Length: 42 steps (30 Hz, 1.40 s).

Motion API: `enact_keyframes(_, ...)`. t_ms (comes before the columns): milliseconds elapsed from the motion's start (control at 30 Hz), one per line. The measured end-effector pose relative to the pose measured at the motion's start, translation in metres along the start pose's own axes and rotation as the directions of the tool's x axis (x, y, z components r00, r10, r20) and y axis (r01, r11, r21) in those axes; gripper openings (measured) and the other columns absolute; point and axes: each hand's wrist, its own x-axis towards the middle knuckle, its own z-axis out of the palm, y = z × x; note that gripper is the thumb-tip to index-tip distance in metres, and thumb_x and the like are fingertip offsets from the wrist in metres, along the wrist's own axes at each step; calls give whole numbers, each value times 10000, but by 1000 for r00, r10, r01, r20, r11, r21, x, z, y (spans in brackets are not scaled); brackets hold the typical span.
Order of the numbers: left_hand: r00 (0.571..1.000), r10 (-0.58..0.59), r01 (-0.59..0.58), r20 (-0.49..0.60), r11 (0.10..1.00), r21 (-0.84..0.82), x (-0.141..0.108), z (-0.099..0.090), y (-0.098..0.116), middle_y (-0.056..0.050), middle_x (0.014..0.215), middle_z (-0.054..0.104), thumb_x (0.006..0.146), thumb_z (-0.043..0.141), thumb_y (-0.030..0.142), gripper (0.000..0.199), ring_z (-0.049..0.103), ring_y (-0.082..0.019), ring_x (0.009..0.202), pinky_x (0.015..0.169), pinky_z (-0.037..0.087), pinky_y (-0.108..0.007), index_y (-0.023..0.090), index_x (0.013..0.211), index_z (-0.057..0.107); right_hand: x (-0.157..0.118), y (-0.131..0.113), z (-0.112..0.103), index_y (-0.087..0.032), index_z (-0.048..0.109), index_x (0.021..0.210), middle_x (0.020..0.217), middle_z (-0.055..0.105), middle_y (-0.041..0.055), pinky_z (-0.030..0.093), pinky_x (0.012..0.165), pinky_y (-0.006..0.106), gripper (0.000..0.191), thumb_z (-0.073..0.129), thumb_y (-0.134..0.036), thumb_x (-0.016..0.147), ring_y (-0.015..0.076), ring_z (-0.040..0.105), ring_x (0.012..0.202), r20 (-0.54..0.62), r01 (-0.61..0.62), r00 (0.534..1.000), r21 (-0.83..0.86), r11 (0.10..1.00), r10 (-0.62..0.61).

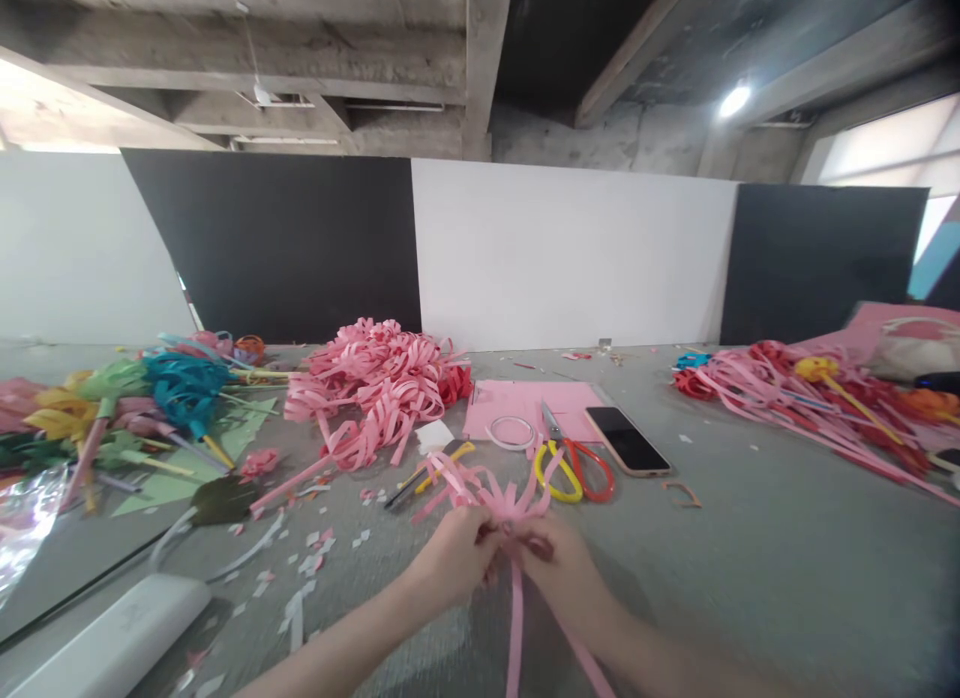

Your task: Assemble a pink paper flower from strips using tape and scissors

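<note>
Both of my hands meet low in the middle of the view, pinching a bundle of pink paper strips (510, 503) at its centre. My left hand (459, 550) closes on it from the left, my right hand (559, 563) from the right. Curled loops fan out beyond the fingers, while two long strips hang down toward me. The pinched spot itself is mostly covered by fingertips. Just past the bundle lie scissors (592, 470) with one yellow and one red handle, beside a roll of clear tape (511, 433) on pink paper sheets (484, 396).
A phone (628, 440) lies right of the scissors. A pile of pink curled strips (375, 378) and colourful paper flowers (187, 388) spread to the left. More strips (795, 388) lie far right. A white power bank (120, 638) sits near left, by paper scraps and a yellow cutter (427, 473).
</note>
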Motion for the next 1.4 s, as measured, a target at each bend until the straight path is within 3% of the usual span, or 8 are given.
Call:
enact_keyframes(533,1000,7,-7,-1,999,-36,3,-2,-1,41,408,466,615,407,192,160,493,-113,382,402,353,-193,137,569,551,1,0,-1,-167,650,640,646,565,4,397,557,219,132,534,-187,700,136,520,610,15,25,1000,-33,999,-24)
enact_keyframes(633,1000,13,-13,-3,1000,9,2,-4,3,35,403,471,603,408,183,158,495,-114,388,408,348,-192,137,543,546,1,1,-1,-171,664,682,652,571,9,393,564,223,152,519,-200,717,140,517,617,36,22,999,-48,999,-20)
enact_keyframes(800,990,92,-76,-109,987,143,-2,-2,8,39,417,464,568,405,140,125,472,-103,434,433,313,-189,145,511,516,1,1,-1,-175,665,668,649,567,8,387,557,221,139,533,-202,703,139,512,614,24,15,1000,-45,999,-14)
enact_keyframes(867,992,76,-67,-99,994,92,-1,-1,7,47,409,447,558,404,137,107,461,-99,425,425,305,-190,149,499,492,1,1,-1,-174,667,692,672,582,16,395,574,229,151,523,-211,712,147,523,637,36,11,999,-28,1000,-10)
enact_keyframes(1033,994,-36,54,99,982,-179,4,-8,5,34,433,488,578,415,182,94,508,-116,414,424,383,-211,148,518,479,2,2,-1,-169,640,655,668,585,17,397,578,232,131,534,-224,708,148,520,637,31,-5,999,6,1000,5)
enact_keyframes(1167,994,-55,74,93,975,-208,1,-20,16,13,482,523,618,432,230,122,539,-127,450,468,431,-236,142,579,506,3,4,-1,-174,620,637,656,565,8,383,557,226,139,533,-250,715,139,498,614,-4,-2,1000,-2,1000,2)
enact_keyframes(1300,995,67,-64,-74,997,41,-7,-26,29,29,470,514,629,415,161,119,505,-107,462,501,380,-208,155,584,525,4,7,-1,-166,612,624,614,528,-3,354,530,220,175,517,-267,732,132,469,588,-22,8,1000,-56,998,-10)
enact_keyframes(1400,983,157,-120,-98,943,311,-9,-21,30,33,449,481,630,391,121,171,444,-93,457,476,303,-197,154,513,512,4,9,-1,-166,621,639,612,527,-5,354,539,222,170,532,-279,729,135,476,594,-9,11,1000,-56,998,-11)
